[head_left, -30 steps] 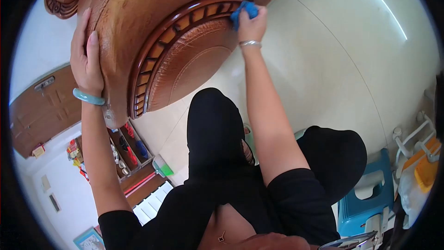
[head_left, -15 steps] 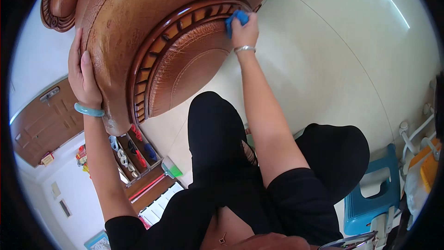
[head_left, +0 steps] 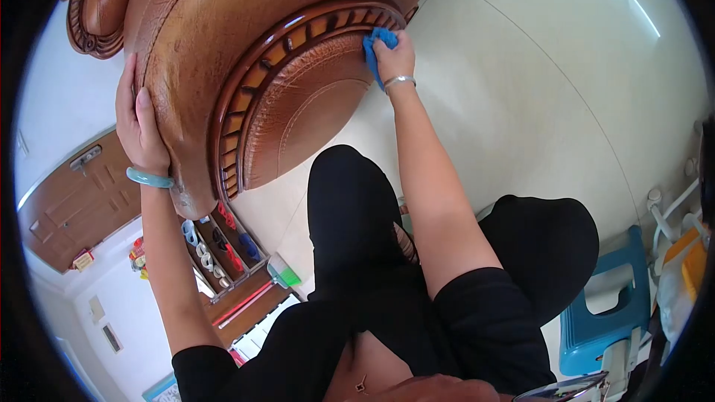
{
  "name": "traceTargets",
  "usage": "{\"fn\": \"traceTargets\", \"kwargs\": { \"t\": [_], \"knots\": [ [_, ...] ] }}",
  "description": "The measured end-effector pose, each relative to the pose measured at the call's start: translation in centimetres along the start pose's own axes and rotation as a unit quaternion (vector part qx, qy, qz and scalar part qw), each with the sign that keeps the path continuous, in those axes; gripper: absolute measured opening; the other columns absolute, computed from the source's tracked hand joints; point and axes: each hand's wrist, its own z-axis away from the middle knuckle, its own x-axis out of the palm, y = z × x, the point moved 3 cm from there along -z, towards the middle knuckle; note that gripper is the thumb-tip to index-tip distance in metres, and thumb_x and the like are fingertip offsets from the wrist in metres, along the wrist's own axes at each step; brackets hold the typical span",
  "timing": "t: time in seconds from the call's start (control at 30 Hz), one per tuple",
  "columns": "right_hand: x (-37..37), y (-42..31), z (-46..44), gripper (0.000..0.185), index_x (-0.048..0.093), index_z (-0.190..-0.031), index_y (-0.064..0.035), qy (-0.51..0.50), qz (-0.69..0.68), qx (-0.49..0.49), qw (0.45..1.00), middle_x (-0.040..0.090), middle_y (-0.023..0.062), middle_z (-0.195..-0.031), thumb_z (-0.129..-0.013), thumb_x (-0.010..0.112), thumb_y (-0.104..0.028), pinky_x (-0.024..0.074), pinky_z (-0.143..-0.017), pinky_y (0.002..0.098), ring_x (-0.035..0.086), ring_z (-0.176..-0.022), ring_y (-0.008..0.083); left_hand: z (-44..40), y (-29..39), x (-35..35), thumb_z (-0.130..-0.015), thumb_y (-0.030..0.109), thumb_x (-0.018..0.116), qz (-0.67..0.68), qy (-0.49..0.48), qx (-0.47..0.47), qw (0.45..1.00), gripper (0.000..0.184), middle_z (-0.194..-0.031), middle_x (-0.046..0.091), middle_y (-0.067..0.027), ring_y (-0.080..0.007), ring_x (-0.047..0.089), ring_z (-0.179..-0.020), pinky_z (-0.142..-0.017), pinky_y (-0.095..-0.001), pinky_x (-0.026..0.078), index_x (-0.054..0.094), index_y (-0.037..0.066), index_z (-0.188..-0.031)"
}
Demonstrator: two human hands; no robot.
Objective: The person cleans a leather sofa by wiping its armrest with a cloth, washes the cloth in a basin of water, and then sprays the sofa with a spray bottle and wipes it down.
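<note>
A brown leather sofa (head_left: 179,45) with a curved armrest fills the upper left. Along the arm's front runs a carved wooden trim (head_left: 257,78) with dark notches, around a stitched leather panel (head_left: 305,112). My right hand (head_left: 397,56) grips a crumpled blue cloth (head_left: 372,56) against the lower right end of the trim and panel edge. On the outer side of the armrest, my left hand (head_left: 141,126) lies with its fingers stretched along the leather and thumb apart. Its palm is hidden against the sofa.
A shoe rack (head_left: 223,249) with several shoes and a broom (head_left: 283,272) stand lower left, near a brown door (head_left: 78,193). A blue plastic stool (head_left: 607,313) is at the lower right. Pale tiled floor (head_left: 521,104) spreads to the right.
My right hand and the blue cloth have moved slightly down along the panel's edge. My left hand stays on the armrest; the whole view has shifted a little.
</note>
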Motion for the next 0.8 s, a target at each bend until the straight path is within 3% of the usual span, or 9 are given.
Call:
{"fn": "traceTargets", "kwargs": {
  "t": [0.07, 0.1, 0.2, 0.3, 0.43, 0.57, 0.7, 0.8],
  "knots": [
    [-0.1, 2.0, -0.4, 0.025, 0.056, -0.091, -0.0018, 0.002, -0.027, 0.021, 0.999, 0.065, 0.0185, -0.084, -0.075, 0.067, -0.017, 0.0487, -0.075, 0.0394, 0.064, -0.080, 0.0320, -0.1, 0.1, 0.0, -0.095, 0.022, 0.039, -0.001, 0.002, 0.003, 1.000, 0.046, -0.134, 0.049, -0.0176, -0.0260, 0.044, -0.126, -0.107, -0.0347, 0.029, 0.045, -0.005, -0.132],
    [-0.9, 1.3, -0.4, 0.027, 0.058, -0.090, 0.0005, 0.054, -0.062, 0.019, 0.996, 0.064, 0.0167, -0.080, -0.076, 0.069, -0.020, 0.0485, -0.071, 0.0359, 0.062, -0.074, 0.0266, -0.1, 0.2, 0.0, -0.095, 0.022, 0.039, -0.002, 0.001, 0.005, 1.000, 0.046, -0.134, 0.048, -0.0177, -0.0261, 0.044, -0.126, -0.107, -0.0347, 0.029, 0.045, -0.005, -0.132],
    [-2.2, -0.5, -2.6, 0.024, 0.056, -0.092, -0.0014, 0.098, 0.000, 0.031, 0.995, 0.065, 0.0179, -0.084, -0.077, 0.066, -0.017, 0.0487, -0.075, 0.0385, 0.064, -0.079, 0.0313, -0.2, -0.1, 0.0, -0.095, 0.021, 0.039, -0.004, -0.003, 0.010, 1.000, 0.045, -0.135, 0.048, -0.0179, -0.0264, 0.043, -0.127, -0.107, -0.0350, 0.028, 0.044, -0.005, -0.132],
    [-1.1, -1.7, -3.7, 0.024, 0.055, -0.093, -0.0012, 0.095, 0.002, -0.035, 0.995, 0.065, 0.0178, -0.085, -0.078, 0.065, -0.016, 0.0486, -0.075, 0.0379, 0.064, -0.079, 0.0313, -0.2, -0.1, 0.1, -0.097, 0.024, 0.034, -0.011, -0.019, 0.002, 1.000, 0.049, -0.138, 0.045, -0.0185, -0.0266, 0.041, -0.129, -0.108, -0.0349, 0.027, 0.041, -0.006, -0.134],
    [0.2, 1.0, -1.9, 0.024, 0.055, -0.093, -0.0016, 0.043, -0.062, 0.032, 0.997, 0.065, 0.0194, -0.086, -0.078, 0.064, -0.017, 0.0485, -0.076, 0.0394, 0.064, -0.082, 0.0339, -0.2, 0.2, 0.1, -0.095, 0.020, 0.038, -0.008, -0.006, 0.008, 1.000, 0.046, -0.136, 0.047, -0.0181, -0.0266, 0.043, -0.127, -0.108, -0.0352, 0.028, 0.043, -0.005, -0.133],
    [0.1, 1.6, -1.8, 0.023, 0.055, -0.095, -0.0033, -0.023, 0.038, 0.003, 0.999, 0.065, 0.0197, -0.087, -0.078, 0.065, -0.017, 0.0487, -0.076, 0.0392, 0.064, -0.082, 0.0337, -0.2, 0.1, -0.1, -0.095, 0.021, 0.037, -0.004, -0.010, 0.011, 1.000, 0.047, -0.136, 0.046, -0.0183, -0.0269, 0.042, -0.128, -0.108, -0.0355, 0.027, 0.043, -0.005, -0.133],
    [-1.6, -1.7, -3.3, 0.028, 0.057, -0.097, -0.0046, 0.061, 0.023, -0.022, 0.998, 0.066, 0.0197, -0.088, -0.078, 0.067, -0.021, 0.0490, -0.075, 0.0400, 0.064, -0.083, 0.0357, -0.4, 0.0, 0.1, -0.095, 0.022, 0.037, 0.002, -0.015, 0.009, 1.000, 0.048, -0.136, 0.046, -0.0186, -0.0276, 0.041, -0.128, -0.108, -0.0359, 0.027, 0.043, -0.005, -0.133],
    [-0.9, -0.1, -3.5, 0.027, 0.057, -0.097, -0.0047, 0.012, 0.011, -0.010, 1.000, 0.065, 0.0204, -0.088, -0.078, 0.067, -0.020, 0.0488, -0.076, 0.0401, 0.064, -0.083, 0.0362, -0.2, -0.1, 0.1, -0.095, 0.023, 0.036, 0.001, -0.020, 0.002, 1.000, 0.048, -0.136, 0.046, -0.0187, -0.0282, 0.041, -0.128, -0.108, -0.0361, 0.027, 0.043, -0.005, -0.133]
  ]
}}
